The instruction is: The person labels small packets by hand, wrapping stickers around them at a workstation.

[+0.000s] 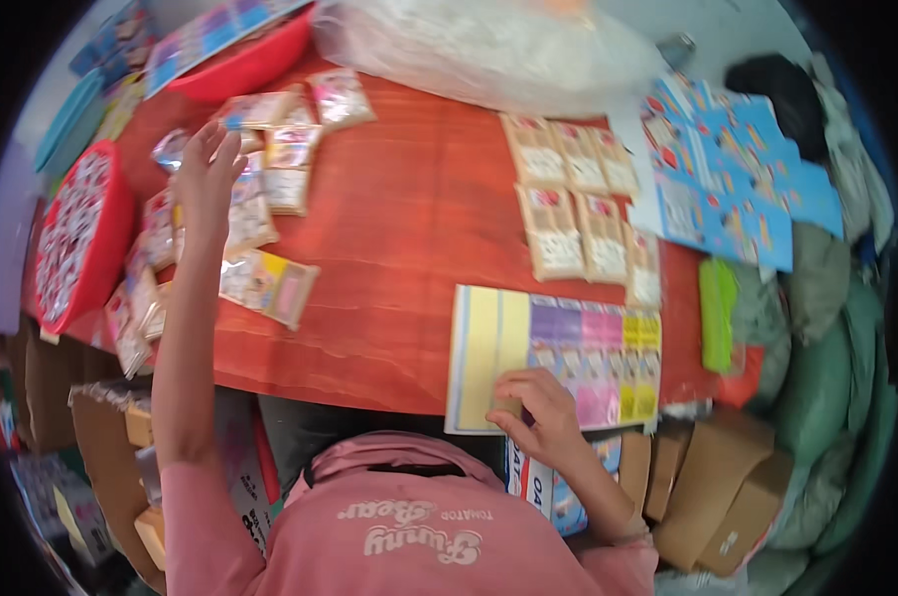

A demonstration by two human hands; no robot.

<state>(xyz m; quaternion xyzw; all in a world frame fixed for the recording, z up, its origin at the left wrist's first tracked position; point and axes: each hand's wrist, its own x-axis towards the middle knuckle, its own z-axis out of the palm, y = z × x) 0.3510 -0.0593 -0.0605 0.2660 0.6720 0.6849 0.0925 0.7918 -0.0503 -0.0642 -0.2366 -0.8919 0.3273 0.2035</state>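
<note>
My left hand (pixel 210 164) reaches out over a heap of small clear packets (pixel 252 214) on the left of the red table. Its fingers are a little apart, slightly blurred, and I see nothing held in them. My right hand (pixel 543 412) is at the lower part of a printed sheet (pixel 593 363) with a pale yellow strip and purple, pink and yellow blocks. Thumb and fingers there curl together round a small brownish piece, too unclear to name. Beyond the sheet, several flat tan packets with white contents (pixel 553 243) lie in two rows.
A red basin (pixel 121 233) full of small white-and-dark pieces stands at the left edge, another red basin (pixel 260 65) behind. A big clear plastic bag (pixel 488 50) lies at the back. Blue printed cards (pixel 737 189) and a green pouch (pixel 717 313) are at right; cardboard boxes (pixel 712 487) sit below.
</note>
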